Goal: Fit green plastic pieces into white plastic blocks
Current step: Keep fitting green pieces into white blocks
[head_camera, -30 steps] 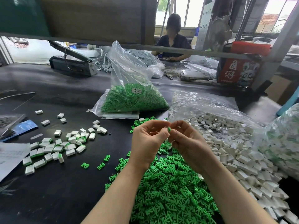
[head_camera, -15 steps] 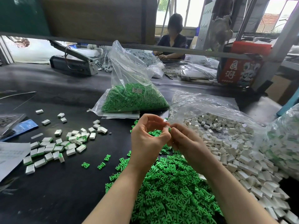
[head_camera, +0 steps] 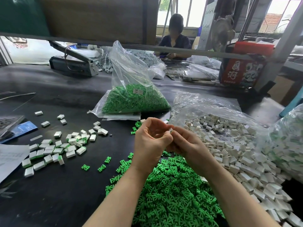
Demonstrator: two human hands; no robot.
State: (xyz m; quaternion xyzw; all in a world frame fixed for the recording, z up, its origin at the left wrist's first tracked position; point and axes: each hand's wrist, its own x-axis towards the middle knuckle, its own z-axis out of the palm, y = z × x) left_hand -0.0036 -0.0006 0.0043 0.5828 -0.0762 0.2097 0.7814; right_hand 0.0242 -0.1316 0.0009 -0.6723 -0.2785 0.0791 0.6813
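both hands (head_camera: 170, 141) pinch one white block (head_camera: 171, 129).

A small factory assembly workshop. A long black workbench (head_camera: 49, 194) carries bulk parts: a clear bag of green pieces (head_camera: 134, 100), with loose white blocks (head_camera: 229, 153) heaped to its right and a bag sealer (head_camera: 72, 64) behind it to the left. Beyond it, another worker (head_camera: 175, 41) sits at the same bench.

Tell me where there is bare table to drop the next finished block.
Bare black table lies near-left, bordered by the finished blocks, the paper and the green pile. Right of the hands it is crowded: white blocks cover it.
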